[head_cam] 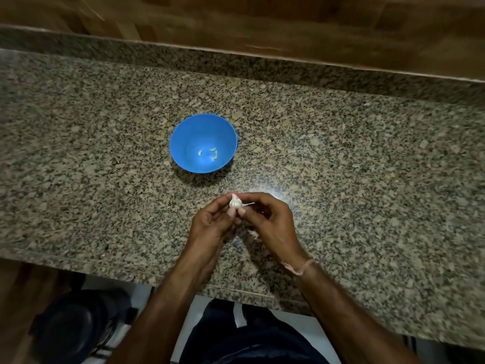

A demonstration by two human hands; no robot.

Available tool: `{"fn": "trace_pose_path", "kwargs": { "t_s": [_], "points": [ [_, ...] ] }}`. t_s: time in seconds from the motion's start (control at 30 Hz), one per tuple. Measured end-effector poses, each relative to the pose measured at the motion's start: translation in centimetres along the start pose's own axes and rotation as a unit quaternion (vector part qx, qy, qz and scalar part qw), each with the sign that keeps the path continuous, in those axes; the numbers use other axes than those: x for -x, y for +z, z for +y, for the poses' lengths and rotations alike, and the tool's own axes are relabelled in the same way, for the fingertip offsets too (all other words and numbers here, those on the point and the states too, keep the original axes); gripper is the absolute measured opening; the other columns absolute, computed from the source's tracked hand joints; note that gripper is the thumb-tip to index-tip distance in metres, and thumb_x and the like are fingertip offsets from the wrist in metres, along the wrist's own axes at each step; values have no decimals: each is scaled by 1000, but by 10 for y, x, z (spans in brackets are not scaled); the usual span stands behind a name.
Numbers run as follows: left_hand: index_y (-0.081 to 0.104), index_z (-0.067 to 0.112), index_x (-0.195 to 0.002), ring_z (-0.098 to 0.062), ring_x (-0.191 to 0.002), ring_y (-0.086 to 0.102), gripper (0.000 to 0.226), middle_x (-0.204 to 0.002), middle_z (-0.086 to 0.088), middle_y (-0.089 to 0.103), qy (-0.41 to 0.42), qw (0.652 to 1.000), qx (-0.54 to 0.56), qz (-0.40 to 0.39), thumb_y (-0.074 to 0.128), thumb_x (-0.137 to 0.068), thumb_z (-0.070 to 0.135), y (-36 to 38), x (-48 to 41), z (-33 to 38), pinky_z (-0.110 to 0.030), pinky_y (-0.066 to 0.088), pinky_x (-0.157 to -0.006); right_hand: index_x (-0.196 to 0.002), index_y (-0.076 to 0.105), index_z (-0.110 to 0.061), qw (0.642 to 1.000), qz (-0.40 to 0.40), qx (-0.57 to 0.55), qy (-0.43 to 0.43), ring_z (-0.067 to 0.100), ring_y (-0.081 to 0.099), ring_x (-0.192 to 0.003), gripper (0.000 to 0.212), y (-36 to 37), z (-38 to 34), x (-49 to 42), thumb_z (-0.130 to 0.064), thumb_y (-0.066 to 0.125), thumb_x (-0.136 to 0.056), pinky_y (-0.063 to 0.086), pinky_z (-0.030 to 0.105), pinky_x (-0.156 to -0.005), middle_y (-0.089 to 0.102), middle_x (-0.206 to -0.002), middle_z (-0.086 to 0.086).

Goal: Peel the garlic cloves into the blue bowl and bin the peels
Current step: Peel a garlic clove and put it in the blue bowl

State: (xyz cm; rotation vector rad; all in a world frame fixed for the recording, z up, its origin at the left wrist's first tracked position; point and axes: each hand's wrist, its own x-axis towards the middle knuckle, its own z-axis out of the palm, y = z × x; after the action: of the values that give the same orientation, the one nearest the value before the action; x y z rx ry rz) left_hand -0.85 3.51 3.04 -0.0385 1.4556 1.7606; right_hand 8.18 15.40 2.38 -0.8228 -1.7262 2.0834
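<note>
A blue bowl stands on the granite counter, with three small peeled garlic cloves lying at its bottom. In front of the bowl, both hands meet over the counter around a white garlic bulb. My left hand holds the bulb from the left with fingertips and thumb. My right hand pinches it from the right, and a thin strip of papery peel sticks out toward the right hand.
The speckled granite counter runs left to right, its front edge near my body. A wooden wall panel rises behind it. A dark round bin sits on the floor at the lower left, below the counter edge.
</note>
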Motion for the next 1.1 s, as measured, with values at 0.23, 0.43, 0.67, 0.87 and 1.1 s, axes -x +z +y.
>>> {"fn": "trace_pose_path", "kwargs": {
  "t_s": [0.23, 0.43, 0.67, 0.87, 1.1],
  "points": [
    [62, 5, -133, -17, -111, 70, 42, -129, -14, 71, -28, 994, 103, -27, 62, -91, 10, 9, 11, 9, -22, 58, -92, -110, 76, -11, 998, 8, 24, -51, 16, 71, -99, 27, -2, -17, 12, 0, 81, -86, 59, 29, -84, 73, -114, -6],
    [61, 4, -131, -19, -104, 74, 39, -120, -13, 74, -14, 993, 108, -40, 59, -92, 6, 16, 18, 10, -21, 59, -85, -107, 75, -15, 995, 24, 61, -72, 19, 69, -96, 24, -5, -22, 18, -6, 83, -86, 62, 35, -84, 70, -106, -2],
    [66, 6, -125, -27, -116, 66, 40, -124, -20, 71, 19, 997, 76, -23, 68, -86, 7, 17, 21, 13, -26, 57, -94, -105, 75, -17, 994, 40, 74, -75, 20, 72, -96, 20, -6, -24, 24, -7, 81, -89, 62, 48, -86, 74, -102, -3],
    [68, 5, -118, -21, -108, 72, 35, -120, -16, 74, 32, 998, 57, -15, 69, -83, 6, 21, 25, 16, -22, 58, -83, -106, 76, -16, 991, 47, 85, -88, 20, 74, -95, 18, -7, -25, 26, -11, 81, -89, 62, 49, -85, 76, -101, -3],
    [71, 6, -112, -13, -90, 71, 28, -116, -15, 74, 33, 998, 56, -7, 69, -84, 7, 21, 26, 20, -20, 58, -77, -110, 77, -6, 943, 41, 239, -227, 7, 71, -95, 17, -12, -26, 27, -10, 78, -94, 60, 27, -82, 75, -104, 0]
  ]
}}
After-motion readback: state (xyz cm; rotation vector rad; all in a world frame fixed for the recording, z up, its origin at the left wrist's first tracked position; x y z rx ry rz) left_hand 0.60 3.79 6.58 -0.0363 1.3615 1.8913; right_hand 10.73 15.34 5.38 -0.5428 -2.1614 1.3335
